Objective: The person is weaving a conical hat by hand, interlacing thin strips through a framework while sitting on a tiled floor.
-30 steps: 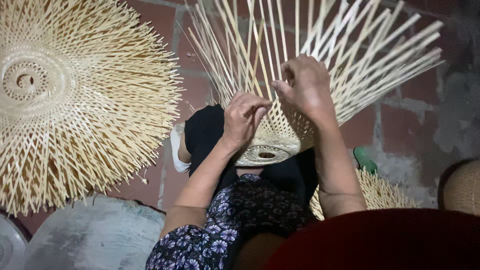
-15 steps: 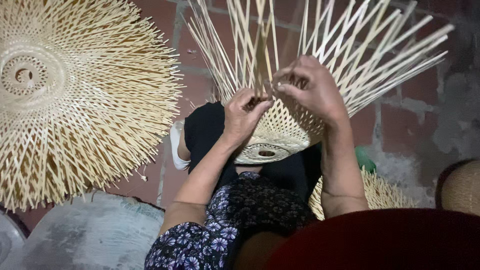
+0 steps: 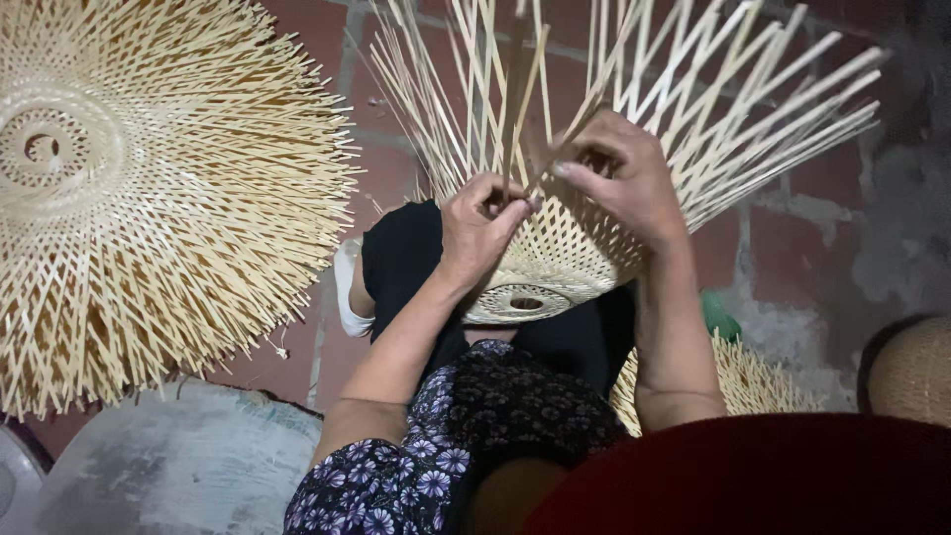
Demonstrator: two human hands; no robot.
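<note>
A half-woven bamboo piece (image 3: 555, 253) rests against my lap, its round centre ring low and its loose pale strips (image 3: 733, 109) fanning upward. My left hand (image 3: 480, 223) pinches a few upright strips near the woven edge. Just to its right, my right hand (image 3: 624, 178) grips neighbouring strips, fingers curled over them. The two hands nearly touch above the woven part.
A large finished-looking woven bamboo disc (image 3: 149, 188) with splayed strip ends lies on the red brick floor (image 3: 783, 248) at the left. A grey round slab (image 3: 178, 466) sits lower left. Another woven piece (image 3: 753, 381) and a brown rounded basket (image 3: 916, 372) are at the right.
Both hands have stayed on the strips while working them; the fan of strips has shifted slightly, and the view has tilted a little.
</note>
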